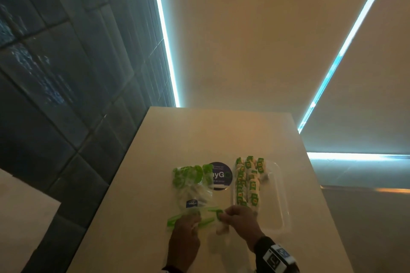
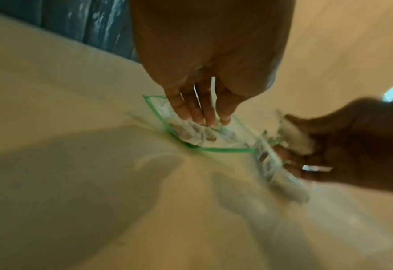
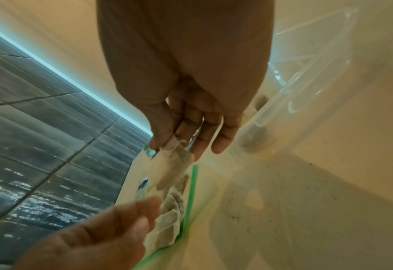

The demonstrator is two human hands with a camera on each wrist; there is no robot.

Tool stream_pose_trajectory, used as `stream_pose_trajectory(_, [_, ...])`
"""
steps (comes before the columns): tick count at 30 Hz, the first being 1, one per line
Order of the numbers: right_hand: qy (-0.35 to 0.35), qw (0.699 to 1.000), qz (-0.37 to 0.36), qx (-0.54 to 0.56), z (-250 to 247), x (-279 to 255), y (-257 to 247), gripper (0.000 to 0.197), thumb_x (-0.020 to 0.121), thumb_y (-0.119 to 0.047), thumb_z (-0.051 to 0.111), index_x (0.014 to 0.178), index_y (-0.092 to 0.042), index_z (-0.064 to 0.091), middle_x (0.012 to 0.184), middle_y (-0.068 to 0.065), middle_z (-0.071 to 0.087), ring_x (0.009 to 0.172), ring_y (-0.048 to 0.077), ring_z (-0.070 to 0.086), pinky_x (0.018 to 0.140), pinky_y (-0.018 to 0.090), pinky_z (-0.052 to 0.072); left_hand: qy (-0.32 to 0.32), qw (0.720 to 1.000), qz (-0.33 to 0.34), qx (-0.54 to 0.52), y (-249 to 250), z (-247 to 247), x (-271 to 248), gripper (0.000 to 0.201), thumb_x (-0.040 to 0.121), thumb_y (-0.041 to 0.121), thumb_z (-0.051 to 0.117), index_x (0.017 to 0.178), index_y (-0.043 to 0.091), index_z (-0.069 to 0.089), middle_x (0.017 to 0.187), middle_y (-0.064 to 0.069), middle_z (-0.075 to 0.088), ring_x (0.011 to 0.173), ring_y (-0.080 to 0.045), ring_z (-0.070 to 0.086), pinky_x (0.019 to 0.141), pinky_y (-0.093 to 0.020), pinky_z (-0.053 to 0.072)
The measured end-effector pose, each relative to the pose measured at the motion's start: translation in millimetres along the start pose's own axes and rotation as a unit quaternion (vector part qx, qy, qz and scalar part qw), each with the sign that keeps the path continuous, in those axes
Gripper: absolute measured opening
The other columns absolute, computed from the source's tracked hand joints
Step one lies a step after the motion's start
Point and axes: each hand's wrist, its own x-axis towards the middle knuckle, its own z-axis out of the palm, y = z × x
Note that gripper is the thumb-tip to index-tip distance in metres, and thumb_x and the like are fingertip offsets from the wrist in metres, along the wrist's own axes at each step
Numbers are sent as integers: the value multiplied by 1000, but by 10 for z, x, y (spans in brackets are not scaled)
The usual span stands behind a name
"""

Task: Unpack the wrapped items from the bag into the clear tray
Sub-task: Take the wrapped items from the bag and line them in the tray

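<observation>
Right hand (image 3: 186,109) pinches a blurred wrapped item (image 3: 170,164); left hand (image 2: 200,102) fingers, seemingly straight, hide the bag (image 1: 193,186) mouth.

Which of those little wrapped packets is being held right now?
The one pinched in the right hand: a pale wrapped packet lifted above the bag mouth. The others lie in the clear tray or remain inside the bag.

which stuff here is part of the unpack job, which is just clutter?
Job:
- zip bag, left hand at its mouth
- wrapped item pinched by right hand
- clear tray, with wrapped items in it

Not part of it:
- round dark sticker
- table
</observation>
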Motion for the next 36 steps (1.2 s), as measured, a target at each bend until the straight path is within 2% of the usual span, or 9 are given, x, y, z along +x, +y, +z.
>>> stream_pose_trajectory(4, [16, 1000, -9, 10, -43, -22, -15, 13, 81, -3, 73, 70, -5, 66, 65, 6, 66, 64, 16, 65, 62, 25, 56, -52, 992, 35, 113, -363, 162, 31, 60, 73, 12, 38, 127, 23, 62, 124, 0, 61, 113, -20, 61, 97, -32, 51])
stream_pose_trajectory(8, [2, 999, -4, 35, -49, -35, -34, 9, 82, -3, 72, 79, 3, 67, 73, 12, 67, 67, 20, 69, 66, 33, 60, -91, 977, 46, 186, -398, 204, 137, 66, 71, 18, 40, 134, 29, 54, 125, 7, 61, 110, -19, 58, 96, -29, 49])
stream_pose_trajectory(10, [0, 999, 1, 44, -52, -37, -32, 11, 83, -3, 71, 84, 7, 66, 76, 12, 67, 68, 19, 69, 63, 30, 59, -84, 977, 43, 191, -244, 102, 183, 54, 70, 19, 54, 122, 29, 64, 115, 4, 63, 99, -18, 61, 88, -25, 53])
stream_pose_trajectory(13, [-14, 998, 5, 61, -59, -51, -46, 16, 84, -1, 69, 91, 12, 64, 78, 13, 65, 66, 18, 69, 59, 27, 58, -58, 988, 12, 146, -108, 12, 242, 34, 90, 17, 51, 120, 28, 64, 124, -1, 55, 113, -20, 55, 99, -25, 46])
stream_pose_trajectory(18, [-20, 998, 1, 67, -92, -55, -43, 22, 86, -2, 68, 96, 16, 62, 79, 11, 64, 69, 17, 66, 60, 27, 57, -56, 994, 3, 97, -111, -49, 320, 26, 88, 18, 60, 111, 26, 71, 117, 7, 68, 109, -14, 61, 96, -24, 46])
stream_pose_trajectory(23, [-49, 994, 24, 99, -97, -58, -64, 20, 85, -1, 68, 96, 15, 61, 91, 23, 61, 84, 33, 65, 70, 43, 61, -13, 999, -33, 7, -70, -130, 287, 26, 84, 14, 66, 99, 33, 75, 98, 22, 70, 92, -4, 65, 84, -17, 49])
stream_pose_trajectory(28, [-69, 991, 21, 109, -13, -80, -72, 9, 83, -2, 71, 78, -1, 63, 78, 15, 64, 76, 31, 67, 78, 50, 59, -65, 977, -132, -157, 54, -237, 289, 16, 90, 11, 62, 89, 24, 72, 86, 1, 73, 73, -19, 66, 64, -33, 58])
stream_pose_trajectory(33, [-51, 995, -31, 76, 78, -85, -122, 5, 82, -6, 72, 81, -2, 70, 88, 10, 72, 84, 27, 68, 83, 39, 54, -88, 980, -71, -161, 264, -333, 287, 16, 90, 12, 63, 89, 26, 71, 87, 3, 72, 68, -7, 61, 57, -15, 49])
stream_pose_trajectory(36, [-54, 995, -73, 42, 105, -97, -179, 5, 82, -6, 72, 81, -1, 71, 96, 9, 74, 91, 25, 69, 83, 33, 57, -113, 977, -52, -173, 305, -373, 289, 20, 89, 10, 65, 88, 29, 71, 82, 2, 72, 64, -3, 63, 62, -21, 55])
